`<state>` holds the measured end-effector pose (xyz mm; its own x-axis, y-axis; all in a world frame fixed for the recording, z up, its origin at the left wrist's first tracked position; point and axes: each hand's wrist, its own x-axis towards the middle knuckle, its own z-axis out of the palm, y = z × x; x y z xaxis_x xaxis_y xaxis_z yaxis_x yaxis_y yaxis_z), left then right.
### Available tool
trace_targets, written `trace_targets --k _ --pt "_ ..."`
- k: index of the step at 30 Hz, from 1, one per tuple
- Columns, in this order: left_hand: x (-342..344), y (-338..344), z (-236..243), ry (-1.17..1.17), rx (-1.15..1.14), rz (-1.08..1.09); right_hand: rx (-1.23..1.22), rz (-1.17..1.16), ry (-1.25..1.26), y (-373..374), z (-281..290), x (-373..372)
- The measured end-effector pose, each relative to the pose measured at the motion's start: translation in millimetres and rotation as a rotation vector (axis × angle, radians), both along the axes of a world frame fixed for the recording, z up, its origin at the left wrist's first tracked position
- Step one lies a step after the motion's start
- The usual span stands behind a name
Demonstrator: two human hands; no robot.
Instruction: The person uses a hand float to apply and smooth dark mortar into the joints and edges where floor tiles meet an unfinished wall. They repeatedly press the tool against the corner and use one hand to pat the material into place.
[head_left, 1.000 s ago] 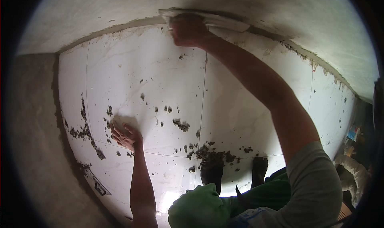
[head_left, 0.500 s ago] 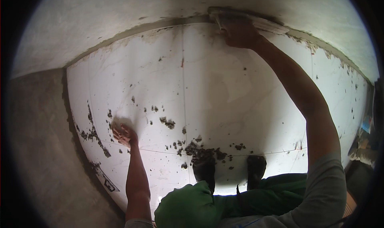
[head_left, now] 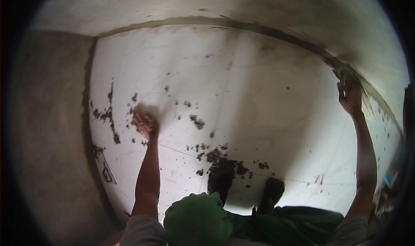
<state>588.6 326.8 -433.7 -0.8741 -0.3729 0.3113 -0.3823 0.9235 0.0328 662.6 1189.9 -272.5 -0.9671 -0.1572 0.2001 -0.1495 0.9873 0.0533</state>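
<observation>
At the right, where the white tiles meet the wall, my right hand [head_left: 351, 95] is closed round a plastering trowel [head_left: 368, 108]. Its pale blade lies along the strip of grey mortar [head_left: 302, 42], mostly hidden behind the hand. My left hand [head_left: 145, 124] is over the white tiled floor [head_left: 259, 112] at the left, fingers apart and slightly bent, with nothing in it. Its shadow falls just beyond it; I cannot tell whether the fingertips touch the tile.
Dark mortar crumbs [head_left: 197, 121] dot the tiles, with a heap [head_left: 227, 163] by my dark boots [head_left: 272, 190]. Grey plastered walls rise at the left [head_left: 47, 116] and far side [head_left: 142, 8]. Blurred objects [head_left: 389, 181] stand at the right edge. My green-clad knee [head_left: 196, 220] is in front.
My right hand has slid the trowel along the wall's foot, rightward and nearer to me. The left hand stays at about the same spot on the floor while the view has turned.
</observation>
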Motion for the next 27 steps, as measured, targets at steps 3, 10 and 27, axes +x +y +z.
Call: trace_targets --k 3,10,27 --pt "-18.5 23.1 33.1 -0.039 0.063 -0.185 -0.108 0.103 0.074 -73.1 2.7 -48.9" --pt "-11.6 -83.0 51.4 0.002 0.123 0.147 -0.235 0.277 -0.128 -295.5 -11.7 -207.1" --pt "-42.5 -75.7 60.9 0.017 0.265 0.388 -0.212 0.277 -0.233 -694.3 -27.2 -481.7"
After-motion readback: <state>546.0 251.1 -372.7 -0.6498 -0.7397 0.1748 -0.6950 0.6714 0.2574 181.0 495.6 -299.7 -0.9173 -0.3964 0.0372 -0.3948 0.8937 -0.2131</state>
